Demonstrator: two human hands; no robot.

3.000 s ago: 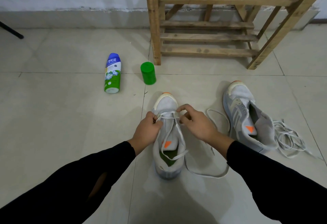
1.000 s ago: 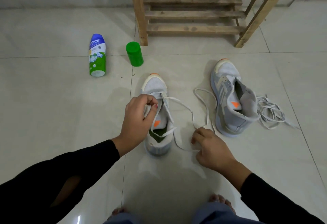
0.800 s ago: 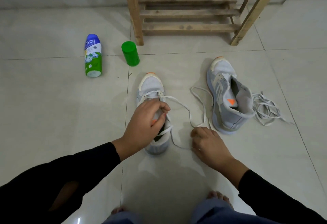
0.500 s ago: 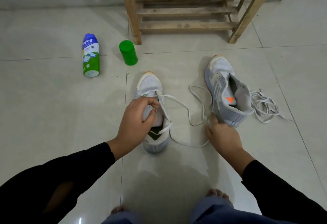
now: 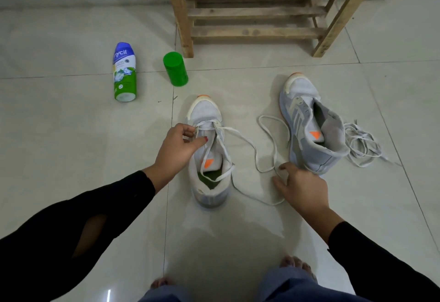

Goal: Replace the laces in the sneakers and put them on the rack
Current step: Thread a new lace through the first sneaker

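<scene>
A grey-white sneaker [image 5: 205,112] stands on the floor tiles in front of me, toe pointing away. A white lace [image 5: 240,134] runs through its front eyelets; one end lies inside the shoe, the other loops over the floor to the right. My left hand [image 5: 177,151] pinches the sneaker's left eyelet edge where the lace crosses. My right hand [image 5: 301,188] rests low on the floor with fingers spread, its fingertips at the loose lace end. The second sneaker [image 5: 309,132], unlaced, stands to the right. The wooden rack [image 5: 256,13] is behind both.
A tangle of white laces [image 5: 362,144] lies right of the second sneaker. A blue-green powder bottle [image 5: 125,73] lies on its side at the left, with a green cylinder [image 5: 176,69] near the rack's leg. My bare feet [image 5: 297,266] are at the bottom edge.
Three seconds ago both hands held the lace over the toe. The right hand then went out to the second sneaker's heel and has now come back to the loose lace. The left hand stays at the eyelets.
</scene>
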